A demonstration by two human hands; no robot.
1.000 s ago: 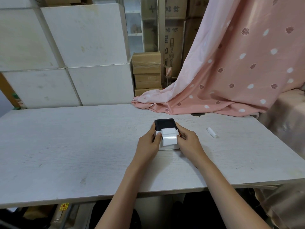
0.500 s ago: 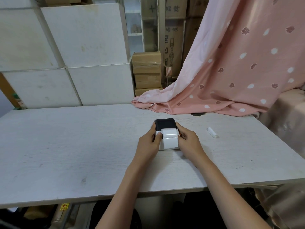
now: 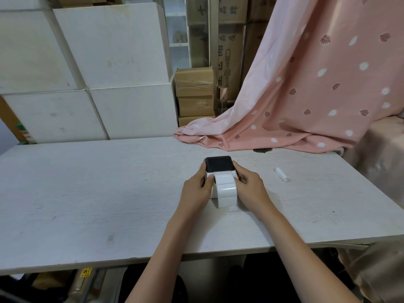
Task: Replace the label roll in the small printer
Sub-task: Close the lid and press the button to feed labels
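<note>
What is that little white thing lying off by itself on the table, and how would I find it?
Start at the pale wooden table and find the two hands holding the small printer. To their right, below the pink cloth, lies a small white tube, perhaps a roll core. It alone lies untouched.

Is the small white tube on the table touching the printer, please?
No, the small white tube lies apart on the table, right of the printer.

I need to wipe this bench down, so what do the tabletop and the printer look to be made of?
The tabletop looks like whitewashed wood or a wood-grain laminate, matte, with fine grain lines and scuffs. The printer appears to be moulded plastic: a matte black lid with rounded corners over a white body.
</note>
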